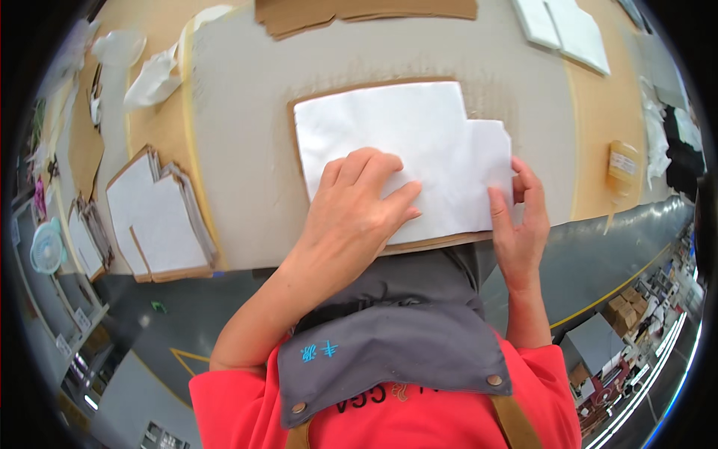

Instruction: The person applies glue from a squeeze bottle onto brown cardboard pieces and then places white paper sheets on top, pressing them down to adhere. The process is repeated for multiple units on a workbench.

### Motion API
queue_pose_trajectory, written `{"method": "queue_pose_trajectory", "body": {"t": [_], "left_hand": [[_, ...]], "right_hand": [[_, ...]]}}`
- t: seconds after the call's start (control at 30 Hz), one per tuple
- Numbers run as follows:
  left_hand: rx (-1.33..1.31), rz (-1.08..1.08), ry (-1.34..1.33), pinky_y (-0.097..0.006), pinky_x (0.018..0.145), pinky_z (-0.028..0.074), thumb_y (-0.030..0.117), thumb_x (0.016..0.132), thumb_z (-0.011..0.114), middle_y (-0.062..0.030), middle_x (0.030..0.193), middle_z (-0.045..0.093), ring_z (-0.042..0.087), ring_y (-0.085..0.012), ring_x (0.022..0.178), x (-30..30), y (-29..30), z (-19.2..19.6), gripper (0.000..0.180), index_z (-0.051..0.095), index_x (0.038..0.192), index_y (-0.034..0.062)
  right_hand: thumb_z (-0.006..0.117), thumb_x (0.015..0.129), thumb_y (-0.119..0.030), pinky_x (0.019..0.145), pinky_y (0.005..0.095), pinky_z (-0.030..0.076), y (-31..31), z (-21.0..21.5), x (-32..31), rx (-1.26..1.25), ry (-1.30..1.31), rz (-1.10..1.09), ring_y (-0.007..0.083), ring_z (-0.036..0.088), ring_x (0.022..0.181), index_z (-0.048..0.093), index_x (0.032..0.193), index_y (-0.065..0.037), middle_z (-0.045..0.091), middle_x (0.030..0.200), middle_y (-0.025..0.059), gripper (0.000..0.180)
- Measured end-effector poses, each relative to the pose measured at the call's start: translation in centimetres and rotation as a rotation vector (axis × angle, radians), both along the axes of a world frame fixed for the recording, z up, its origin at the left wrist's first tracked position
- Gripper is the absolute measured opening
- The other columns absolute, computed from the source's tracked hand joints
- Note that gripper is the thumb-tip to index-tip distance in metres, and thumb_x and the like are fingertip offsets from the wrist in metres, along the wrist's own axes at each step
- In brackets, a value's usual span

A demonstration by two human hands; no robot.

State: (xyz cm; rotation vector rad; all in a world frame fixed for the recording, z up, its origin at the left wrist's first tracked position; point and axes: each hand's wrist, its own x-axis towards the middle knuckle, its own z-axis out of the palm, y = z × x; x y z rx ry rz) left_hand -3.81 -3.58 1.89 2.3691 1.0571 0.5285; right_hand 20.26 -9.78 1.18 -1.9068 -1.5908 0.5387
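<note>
A white sheet (396,150) with a stepped upper right corner lies on a brown cardboard piece (374,82), whose edge shows along the top, left and front. My left hand (359,198) rests on the sheet's lower middle, fingers spread and holding nothing. At the sheet's right end my right hand (521,217) grips the edge, thumb on top and fingers curled round the side. Whether that hand also takes in the cardboard cannot be seen.
The grey-topped table (247,150) carries stacked white-faced cardboard pieces (157,217) at left. Brown cardboard (359,13) lies at the far side, folded white pieces (565,30) at far right. A yellowish bottle (622,166) lies near the right edge. A small fan (47,247) stands at far left.
</note>
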Motion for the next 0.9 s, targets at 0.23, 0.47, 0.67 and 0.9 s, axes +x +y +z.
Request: {"method": "queue_pose_trajectory", "body": {"t": [0.23,0.47,0.67,0.9], "left_hand": [[0.158,-0.100,-0.088,-0.040,0.099,0.049,0.004,0.079,0.069,-0.0093,0.117,0.060,0.058,-0.0285,0.117,4.0,1.6,-1.8,0.040,0.068,0.119,0.0029],[0.181,-0.210,-0.134,-0.040,0.104,0.049,0.002,0.081,0.058,-0.0111,0.120,0.059,0.057,-0.0290,0.120,6.8,2.6,-3.1,0.043,0.065,0.123,-0.0001],[0.200,-0.217,-0.120,-0.039,0.107,0.047,0.005,0.082,0.058,-0.0114,0.124,0.056,0.053,-0.0292,0.124,6.9,2.5,-4.0,0.043,0.065,0.125,0.0008],[0.159,-0.243,-0.118,-0.042,0.111,0.044,0.016,0.085,0.071,-0.0124,0.130,0.054,0.050,-0.0317,0.127,7.3,2.4,-4.4,0.046,0.064,0.129,0.0059]], "right_hand": [[0.071,0.093,-0.012,0.085,0.0309,0.039,-0.2,-0.3,0.9,0.011,-0.029,-0.046,0.0141,0.051,0.078,0.058,0.136,-0.005,0.058,0.087,-0.0016,0.045],[0.072,0.091,-0.010,0.091,0.0316,0.035,0.0,-0.6,1.1,0.018,-0.124,-0.031,0.0115,0.053,0.077,0.058,0.136,-0.006,0.058,0.086,-0.0036,0.047],[0.072,0.091,-0.009,0.091,0.0321,0.034,0.2,-0.7,1.1,0.031,-0.138,-0.026,0.0114,0.055,0.078,0.058,0.136,-0.006,0.057,0.085,-0.0040,0.047],[0.073,0.091,-0.014,0.093,0.0341,0.035,-0.2,-0.7,1.9,0.052,-0.228,-0.045,0.0161,0.057,0.095,0.061,0.134,-0.010,0.061,0.100,0.0010,0.045]]}}
